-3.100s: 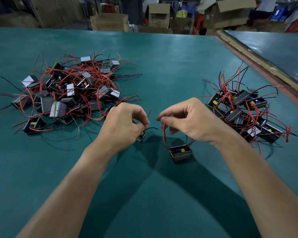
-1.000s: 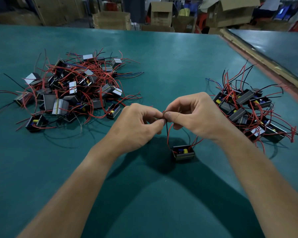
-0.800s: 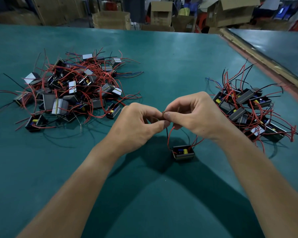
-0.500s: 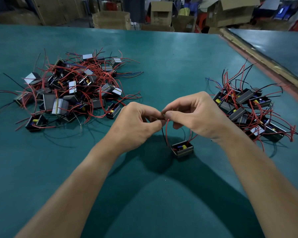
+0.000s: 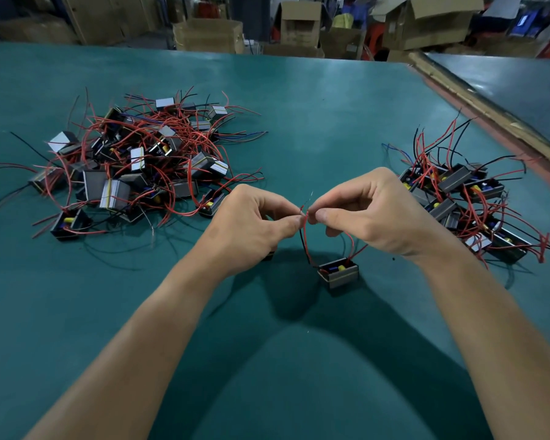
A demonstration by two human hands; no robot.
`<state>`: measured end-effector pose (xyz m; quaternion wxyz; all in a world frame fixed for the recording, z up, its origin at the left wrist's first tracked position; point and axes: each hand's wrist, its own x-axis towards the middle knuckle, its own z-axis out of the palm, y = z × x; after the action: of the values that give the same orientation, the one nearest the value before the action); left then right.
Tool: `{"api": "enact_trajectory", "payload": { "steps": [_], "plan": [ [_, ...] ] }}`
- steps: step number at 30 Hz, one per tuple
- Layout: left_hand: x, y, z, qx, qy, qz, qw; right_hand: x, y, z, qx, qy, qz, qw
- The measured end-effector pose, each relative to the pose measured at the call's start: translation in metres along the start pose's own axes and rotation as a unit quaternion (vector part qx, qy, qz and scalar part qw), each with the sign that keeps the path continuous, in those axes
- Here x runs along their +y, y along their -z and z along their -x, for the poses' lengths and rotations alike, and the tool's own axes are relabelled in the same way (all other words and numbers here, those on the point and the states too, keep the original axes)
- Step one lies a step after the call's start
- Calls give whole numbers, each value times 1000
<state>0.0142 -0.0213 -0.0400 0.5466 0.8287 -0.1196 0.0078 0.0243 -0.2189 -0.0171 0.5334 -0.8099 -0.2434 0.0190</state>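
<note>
the left hand (image 5: 251,227) and the right hand (image 5: 372,214) meet almost thumb to thumb above the teal cloth-covered table (image 5: 299,106). each pinches the thin red insulated wires (image 5: 305,228) between thumb and forefinger, with the other fingers curled under. both grips are closed on the wires, and the bare stripped wire tips (image 5: 310,198) poke up and away from between the two pinches.

the relation that matters is where the small black open-topped module with a grey metal band (image 5: 338,274) lies from that pinch. it is below the pinch, nearer the person and a little to the right, so it is under the heel of the right hand rather than the left. it looks to rest on the table, slightly tilted. a thin black wire (image 5: 303,246) runs beside the red ones from the pinch down to the module's left end. the held wires therefore run close to upright, with the bare ends on top and the module anchoring the bottom with a little slack.

as a judgement, any twisting of the tips has to turn about that upright line, and a pull upward would lift the module. the right hand is the nearer one to set the module aside. the smaller heap of wired modules (image 5: 458,198) lies just beyond that wrist, while the larger tangled heap of wired modules (image 5: 134,166) lies well apart, out past the left hand.
</note>
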Motion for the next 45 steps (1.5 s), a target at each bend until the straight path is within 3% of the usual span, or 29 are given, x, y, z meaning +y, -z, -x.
{"api": "enact_trajectory", "payload": {
  "steps": [17, 23, 29, 34, 36, 40, 45],
  "plan": [
    [3, 0, 5, -21, -29, -42, 998, 3, -10, -2, 16, 18, 23, 999],
    [1, -2, 4, 13, -62, -56, 996, 2, -10, -1, 39, 4, 58, 998],
    [1, -4, 5, 71, -146, -112, 980, -2, -13, -2, 29, -93, 45, 994],
    [1, -5, 5, 62, -167, -146, 973, -3, -14, -5, -8, -267, -162, 950],
    [1, -4, 4, 51, -136, -121, 982, -1, -14, -5, 6, -243, -156, 957],
    [0, -2, 1, 34, -62, -67, 995, 1, -15, -5, 67, -75, -7, 995],
    [3, -2, 0, 11, 22, 28, 999, 5, -16, -4, 62, 27, 52, 996]
  ]
}}
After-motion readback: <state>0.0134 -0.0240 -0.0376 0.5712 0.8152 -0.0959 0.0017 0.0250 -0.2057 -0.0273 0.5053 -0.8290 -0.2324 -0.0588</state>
